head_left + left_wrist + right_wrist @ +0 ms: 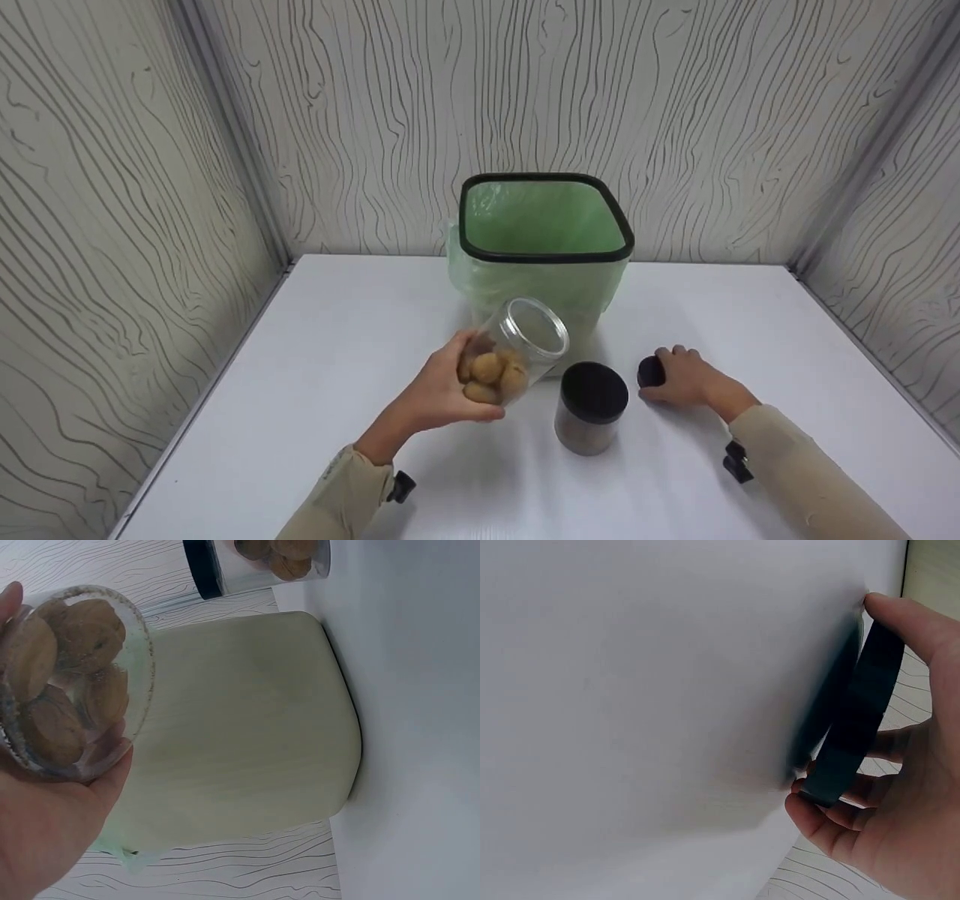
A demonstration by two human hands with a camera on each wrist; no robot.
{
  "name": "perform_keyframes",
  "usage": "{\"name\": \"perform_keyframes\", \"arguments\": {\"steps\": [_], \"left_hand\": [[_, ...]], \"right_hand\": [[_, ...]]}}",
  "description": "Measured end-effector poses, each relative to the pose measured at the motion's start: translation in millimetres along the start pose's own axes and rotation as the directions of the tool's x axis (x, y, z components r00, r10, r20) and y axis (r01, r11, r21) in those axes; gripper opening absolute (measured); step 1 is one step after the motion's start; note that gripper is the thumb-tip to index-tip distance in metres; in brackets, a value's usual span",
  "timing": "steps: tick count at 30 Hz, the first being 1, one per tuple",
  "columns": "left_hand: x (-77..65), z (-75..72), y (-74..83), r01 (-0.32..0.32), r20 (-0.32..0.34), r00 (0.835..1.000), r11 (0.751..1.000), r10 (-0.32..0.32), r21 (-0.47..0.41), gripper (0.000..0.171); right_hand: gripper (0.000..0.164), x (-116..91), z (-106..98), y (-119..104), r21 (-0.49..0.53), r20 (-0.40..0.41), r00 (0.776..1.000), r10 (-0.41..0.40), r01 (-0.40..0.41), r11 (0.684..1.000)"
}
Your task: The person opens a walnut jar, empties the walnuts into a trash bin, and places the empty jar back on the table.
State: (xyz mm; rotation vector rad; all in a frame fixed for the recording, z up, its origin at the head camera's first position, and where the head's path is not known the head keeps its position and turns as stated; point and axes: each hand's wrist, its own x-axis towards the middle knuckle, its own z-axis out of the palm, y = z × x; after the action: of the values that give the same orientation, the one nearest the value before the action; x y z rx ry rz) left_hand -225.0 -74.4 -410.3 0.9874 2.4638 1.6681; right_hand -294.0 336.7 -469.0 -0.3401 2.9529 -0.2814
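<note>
My left hand (439,386) grips a clear jar (517,349) round its side, raised above the table in front of the bin. The jar is uncovered, its mouth leaning up and to the right. Several walnuts (90,634) lie at its bottom. Over on the right, my right hand (686,379) pinches a black lid (859,716) by its edge, close over the tabletop. Between my hands stands a second jar (586,435), upright and closed with a black lid (595,391). Walnuts (291,566) show through its wall in the left wrist view.
A bin (555,257) with a black rim and a light green liner (469,274) stands behind the jars. The white table (337,345) is bounded by wood-patterned panels (360,127) at the back and both sides.
</note>
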Motion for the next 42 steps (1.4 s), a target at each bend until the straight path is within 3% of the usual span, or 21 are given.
{"name": "perform_keyframes", "arguments": {"steps": [13,15,19,23,29,33,36,42], "left_hand": [[2.2,-0.3,2.2,0.007,-0.003,1.000,1.000,-0.007,-0.013,0.090],[0.7,-2.6,13.0,0.008,-0.002,1.000,1.000,-0.008,-0.012,0.089],[1.0,-4.5,14.6,-0.004,-0.010,1.000,1.000,0.004,0.006,0.089],[3.1,-3.9,4.6,-0.002,-0.015,1.000,1.000,0.002,0.009,0.092],[2.6,-6.1,10.2,0.035,-0.017,0.999,0.999,-0.036,-0.004,0.093],[-1.3,-11.1,29.2,0.027,-0.023,0.999,1.000,-0.027,-0.014,0.090],[-4.0,-14.7,42.0,0.023,-0.025,0.999,1.000,-0.024,-0.021,0.089],[-5.0,-17.6,45.4,0.023,-0.035,0.999,0.999,-0.024,-0.042,0.090]], "right_hand": [[0.092,3,4,4,-0.016,-0.011,1.000,-0.019,0.019,1.000],[0.092,3,3,4,-0.016,-0.010,1.000,-0.020,0.019,1.000],[0.094,1,1,2,-0.017,-0.010,1.000,-0.012,0.012,1.000],[0.095,1,-4,0,-0.012,-0.019,1.000,0.000,0.000,1.000],[0.078,1,-21,-4,0.025,-0.116,0.993,-0.011,0.014,1.000],[0.064,0,-34,-9,0.048,-0.194,0.981,-0.025,0.035,0.998],[0.056,-2,-44,-13,0.073,-0.246,0.969,-0.030,0.049,0.996],[0.051,-6,-65,-24,0.151,-0.357,0.934,-0.011,0.070,0.986]]}}
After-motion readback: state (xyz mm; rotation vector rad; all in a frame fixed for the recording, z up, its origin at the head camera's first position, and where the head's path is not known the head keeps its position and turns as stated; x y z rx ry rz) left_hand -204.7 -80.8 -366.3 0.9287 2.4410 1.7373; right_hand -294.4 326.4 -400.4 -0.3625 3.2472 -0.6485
